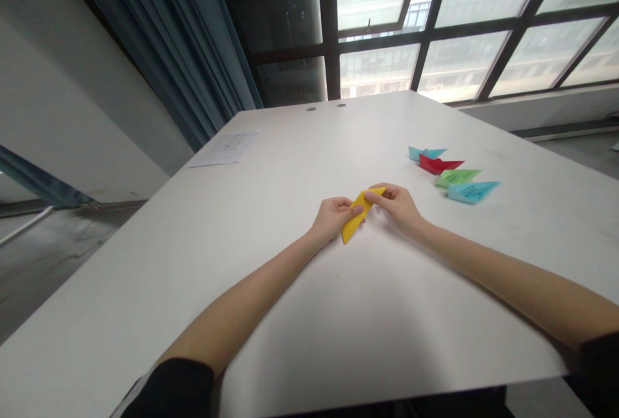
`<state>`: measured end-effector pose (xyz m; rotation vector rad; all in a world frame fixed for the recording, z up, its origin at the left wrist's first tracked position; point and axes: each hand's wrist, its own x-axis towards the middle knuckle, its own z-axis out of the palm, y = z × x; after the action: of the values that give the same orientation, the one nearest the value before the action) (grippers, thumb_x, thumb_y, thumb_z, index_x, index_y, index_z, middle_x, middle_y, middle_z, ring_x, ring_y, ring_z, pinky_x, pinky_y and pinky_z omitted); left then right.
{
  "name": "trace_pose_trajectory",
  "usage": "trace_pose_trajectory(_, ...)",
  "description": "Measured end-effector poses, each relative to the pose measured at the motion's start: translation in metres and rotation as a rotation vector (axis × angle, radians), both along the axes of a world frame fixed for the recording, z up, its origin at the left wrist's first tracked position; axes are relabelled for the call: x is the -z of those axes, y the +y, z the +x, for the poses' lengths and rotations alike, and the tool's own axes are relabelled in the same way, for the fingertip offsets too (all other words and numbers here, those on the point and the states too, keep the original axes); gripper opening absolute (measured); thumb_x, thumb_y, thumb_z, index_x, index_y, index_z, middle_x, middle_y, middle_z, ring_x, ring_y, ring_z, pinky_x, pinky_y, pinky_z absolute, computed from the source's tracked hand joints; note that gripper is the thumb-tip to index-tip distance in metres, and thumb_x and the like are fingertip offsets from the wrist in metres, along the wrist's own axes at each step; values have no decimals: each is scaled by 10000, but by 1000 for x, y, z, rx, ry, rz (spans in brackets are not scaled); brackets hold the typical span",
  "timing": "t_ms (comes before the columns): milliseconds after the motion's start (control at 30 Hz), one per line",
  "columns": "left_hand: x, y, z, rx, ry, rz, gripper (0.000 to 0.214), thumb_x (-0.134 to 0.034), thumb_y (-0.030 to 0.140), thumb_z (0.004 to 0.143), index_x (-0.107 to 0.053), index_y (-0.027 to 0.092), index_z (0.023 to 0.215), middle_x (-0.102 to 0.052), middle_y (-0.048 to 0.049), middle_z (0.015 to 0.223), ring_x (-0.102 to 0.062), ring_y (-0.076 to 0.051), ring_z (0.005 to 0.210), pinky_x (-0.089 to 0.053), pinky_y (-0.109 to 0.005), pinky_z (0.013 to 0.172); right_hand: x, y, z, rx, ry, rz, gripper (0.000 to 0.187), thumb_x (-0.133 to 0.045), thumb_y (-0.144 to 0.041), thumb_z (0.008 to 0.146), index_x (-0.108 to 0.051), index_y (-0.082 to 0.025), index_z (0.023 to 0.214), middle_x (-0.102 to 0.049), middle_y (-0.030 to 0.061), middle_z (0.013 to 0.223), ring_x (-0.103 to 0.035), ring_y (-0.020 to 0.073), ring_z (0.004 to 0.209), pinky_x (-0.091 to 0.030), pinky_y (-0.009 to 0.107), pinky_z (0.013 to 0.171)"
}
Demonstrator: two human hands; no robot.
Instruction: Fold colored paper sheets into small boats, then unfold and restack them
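Observation:
A folded piece of yellow paper (352, 227) is held between both hands above the middle of the white table (309, 315). It is slanted, with one pointed end toward me and the other up to the right. My left hand (334, 218) pinches its lower left side, the thumb lying on top. On the upper right part, my right hand (397, 204) grips the paper between thumb and fingers. Some fingertips are hidden behind the paper.
To the right stand folded paper boats: a light blue one (425, 153), a red one (438, 164), a green one (457, 177) and a nearer blue one (471, 191). A printed sheet (225, 149) lies at the far left edge. Windows (377, 69) and a curtain (193, 37) are beyond.

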<state>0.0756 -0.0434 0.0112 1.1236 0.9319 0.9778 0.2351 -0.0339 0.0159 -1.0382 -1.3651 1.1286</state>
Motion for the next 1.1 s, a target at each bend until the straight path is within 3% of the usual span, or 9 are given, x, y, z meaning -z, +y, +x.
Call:
trace_pose_trajectory(167, 0, -2, 0, 61, 62, 48, 363, -724, 430, 578, -580, 117, 690, -669, -49, 616, -593, -128, 523, -423, -221, 502, -3, -3, -1, 5, -74, -39, 273, -709, -381, 595, -660, -144, 723, -659, 38, 692, -571, 144, 631, -438, 267, 602)
trace_pose_trajectory(433, 5, 3, 1, -40, 68, 96, 302, -655, 421, 658, -637, 129, 734, -664, -21, 625, -572, -117, 532, -411, -215, 504, 2, 4, 0, 108, 6, -37, 267, -706, -394, 600, -655, -148, 693, -652, 29, 667, -566, 130, 611, -442, 261, 612)
trace_pose_trajectory(567, 5, 3, 0, -43, 114, 145, 296, -622, 432, 688, -613, 136, 709, -660, -18, 627, -562, -113, 515, -397, -208, 477, 7, 6, 2, 96, 37, -44, 286, -705, -413, 602, -653, -148, 698, -645, 32, 668, -557, 127, 598, -439, 258, 593)
trace_pose_trajectory(933, -1, -3, -3, -48, 314, 258, 336, -534, 489, 748, -571, 158, 703, -509, 48, 429, -444, -83, 333, -314, -187, 338, 8, 7, 2, 95, 20, -31, 286, -688, -428, 618, -641, -158, 701, -624, 18, 656, -535, 116, 583, -419, 241, 557)
trace_pose_trajectory(1000, 0, -3, -2, -66, 325, 274, 332, -534, 484, 750, -576, 158, 702, -504, 48, 435, -434, -80, 336, -301, -185, 329, 8, 8, 3, 83, 25, -40, 294, -686, -427, 619, -641, -162, 739, -618, 8, 654, -521, 105, 567, -403, 227, 527)
trace_pose_trajectory(1100, 2, -1, -3, -94, 298, 288, 347, -517, 502, 758, -576, 162, 729, -511, 44, 459, -438, -81, 348, -290, -179, 315, 8, 7, 3, 31, 69, -80, 397, -688, -399, 625, -606, -190, 953, -601, -26, 618, -486, 81, 508, -382, 208, 487)
